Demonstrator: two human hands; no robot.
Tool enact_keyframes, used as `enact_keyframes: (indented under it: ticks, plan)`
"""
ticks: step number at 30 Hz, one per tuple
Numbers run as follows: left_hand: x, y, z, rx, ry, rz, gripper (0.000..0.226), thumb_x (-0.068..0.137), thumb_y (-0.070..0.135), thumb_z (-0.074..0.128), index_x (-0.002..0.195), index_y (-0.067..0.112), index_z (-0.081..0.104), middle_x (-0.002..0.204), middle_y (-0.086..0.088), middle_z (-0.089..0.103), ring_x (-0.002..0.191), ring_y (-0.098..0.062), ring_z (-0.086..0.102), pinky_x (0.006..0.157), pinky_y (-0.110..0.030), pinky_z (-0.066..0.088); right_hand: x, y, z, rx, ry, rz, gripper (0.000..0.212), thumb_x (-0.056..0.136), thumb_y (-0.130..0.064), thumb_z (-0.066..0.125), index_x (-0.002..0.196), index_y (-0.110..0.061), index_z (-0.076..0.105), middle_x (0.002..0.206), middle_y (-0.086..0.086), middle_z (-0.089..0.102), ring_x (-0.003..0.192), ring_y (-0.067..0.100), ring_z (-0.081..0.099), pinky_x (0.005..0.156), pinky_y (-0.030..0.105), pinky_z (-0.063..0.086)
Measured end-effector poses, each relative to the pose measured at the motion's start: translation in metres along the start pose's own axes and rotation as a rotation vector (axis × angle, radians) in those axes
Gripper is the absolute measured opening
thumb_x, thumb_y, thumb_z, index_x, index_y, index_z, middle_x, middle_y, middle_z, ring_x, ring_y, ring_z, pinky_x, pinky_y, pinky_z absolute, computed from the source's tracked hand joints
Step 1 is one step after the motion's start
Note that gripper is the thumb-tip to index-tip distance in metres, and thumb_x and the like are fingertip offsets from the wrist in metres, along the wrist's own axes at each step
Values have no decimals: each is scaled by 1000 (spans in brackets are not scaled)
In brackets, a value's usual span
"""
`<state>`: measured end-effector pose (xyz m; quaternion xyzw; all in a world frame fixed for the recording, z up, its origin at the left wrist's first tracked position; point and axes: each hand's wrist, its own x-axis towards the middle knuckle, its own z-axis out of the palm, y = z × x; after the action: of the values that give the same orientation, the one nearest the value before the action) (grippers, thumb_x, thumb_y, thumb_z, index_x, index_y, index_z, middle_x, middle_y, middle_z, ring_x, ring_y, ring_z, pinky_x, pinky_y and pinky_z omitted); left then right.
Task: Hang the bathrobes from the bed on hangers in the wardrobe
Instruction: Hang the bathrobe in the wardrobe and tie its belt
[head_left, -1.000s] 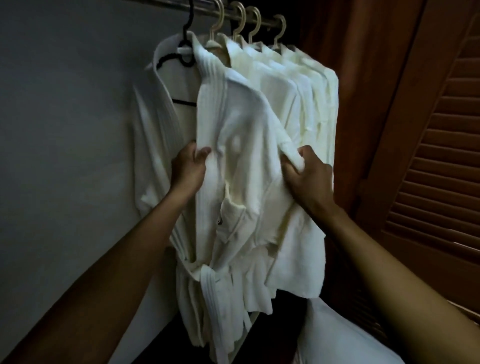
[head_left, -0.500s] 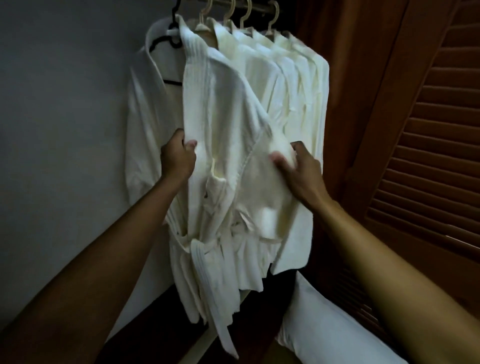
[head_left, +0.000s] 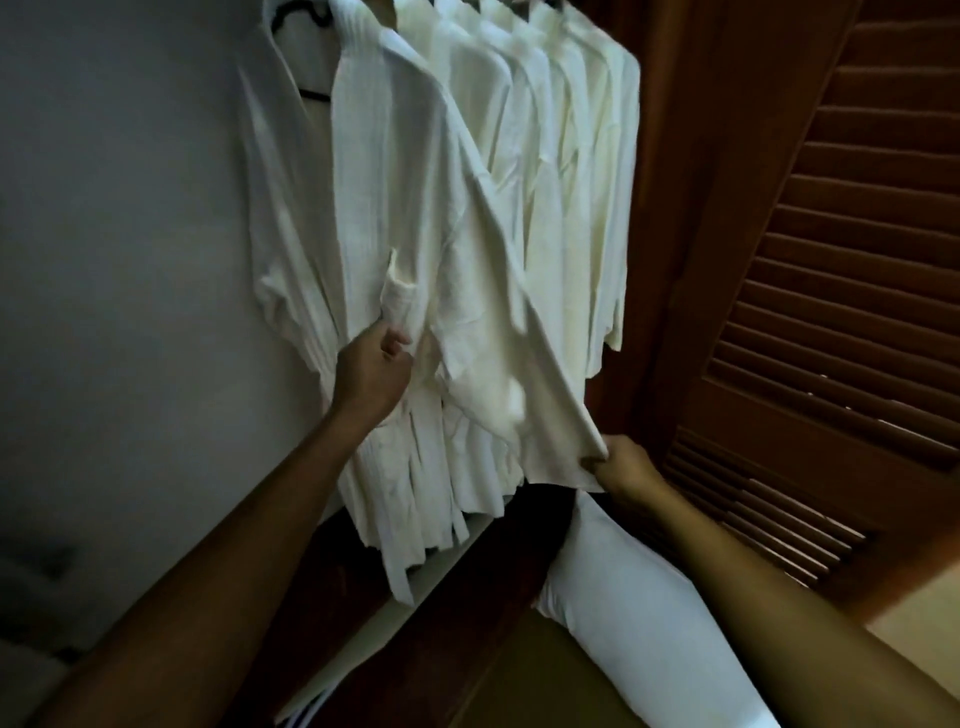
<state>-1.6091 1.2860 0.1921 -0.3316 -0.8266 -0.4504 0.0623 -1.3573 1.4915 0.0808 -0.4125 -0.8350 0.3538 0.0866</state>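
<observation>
So the front bathrobe (head_left: 395, 182) is up in the wardrobe, hanging at the left end of a row of other white robes (head_left: 571, 156), right next to the grey wall (head_left: 130, 260). A bit of black hanger (head_left: 314, 95) shows behind its collar. The left hand (head_left: 371, 371) is grasping a fold of the front fabric around waist level. The right hand (head_left: 623, 467) is pinching the lower corner of the sleeve, pulled out toward the slatted door (head_left: 831, 338). There's a white pillow (head_left: 623, 623) lying below.
</observation>
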Motion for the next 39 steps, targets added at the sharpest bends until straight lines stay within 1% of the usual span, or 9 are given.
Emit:
enact_keyframes:
  ticks: [5, 7, 14, 18, 21, 25, 30, 34, 39]
  plan:
    - [-31, 19, 36, -69, -268, 88, 12, 93, 14, 62, 93, 24, 67, 85, 7, 67, 81, -9, 64, 63, -11, 42, -18, 19, -5, 126, 48, -17, 45, 88, -19, 77, 131, -19, 61, 116, -2, 67, 106, 17, 64, 90, 34, 53]
    - [-39, 31, 51, -131, -369, 138, 11, 95, 15, 61, 95, 23, 68, 87, 7, 68, 79, -4, 63, 63, -13, 44, -29, 26, -12, 198, 110, 8, 49, 87, -20, 77, 133, -22, 60, 116, -4, 66, 105, 14, 65, 96, 35, 54]
    - [-57, 80, 128, -188, -680, 342, 10, 95, 19, 63, 95, 28, 66, 89, 11, 67, 83, -3, 63, 64, -12, 44, -102, 61, -50, 212, 355, 114, 32, 94, -19, 69, 125, -22, 65, 119, -8, 67, 108, 9, 63, 91, 26, 50]
    - [-77, 110, 173, -210, -877, 453, 10, 96, 18, 63, 98, 27, 67, 92, 10, 66, 87, -3, 61, 68, -14, 44, -166, 88, -61, 221, 550, 276, 27, 92, -17, 69, 119, -23, 68, 111, -10, 69, 96, 6, 65, 82, 19, 48]
    - [-107, 141, 205, -249, -1006, 560, 10, 97, 17, 63, 101, 25, 68, 95, 9, 66, 90, -4, 61, 70, -16, 44, -222, 114, -58, 267, 688, 421, 27, 87, -20, 67, 113, -27, 69, 106, -10, 72, 95, 7, 69, 89, 29, 55]
    - [-176, 195, 238, -314, -1178, 718, 10, 97, 14, 63, 103, 20, 69, 96, 7, 67, 91, -5, 62, 73, -19, 48, -309, 142, -49, 297, 868, 613, 27, 88, -5, 65, 107, -24, 69, 102, -11, 73, 95, 5, 69, 94, 32, 55]
    - [-299, 259, 257, -346, -1416, 893, 8, 93, 14, 66, 95, 21, 68, 90, 6, 69, 84, -8, 63, 76, -24, 49, -436, 163, -34, 328, 1053, 863, 28, 87, -26, 69, 114, -27, 68, 107, -11, 72, 100, 8, 68, 97, 37, 54]
    - [-406, 299, 250, -409, -1536, 1059, 9, 90, 17, 68, 91, 26, 70, 89, 9, 72, 85, -10, 66, 75, -18, 46, -534, 169, -14, 311, 1213, 1032, 33, 92, -22, 67, 125, -21, 66, 112, -7, 71, 102, 10, 67, 94, 30, 53]
    - [-553, 347, 218, -448, -1686, 1280, 6, 91, 25, 66, 96, 26, 70, 92, 11, 72, 89, -10, 67, 83, -30, 51, -660, 181, 16, 348, 1402, 1213, 31, 90, -20, 70, 121, -22, 67, 111, -6, 71, 101, 10, 67, 96, 32, 51]
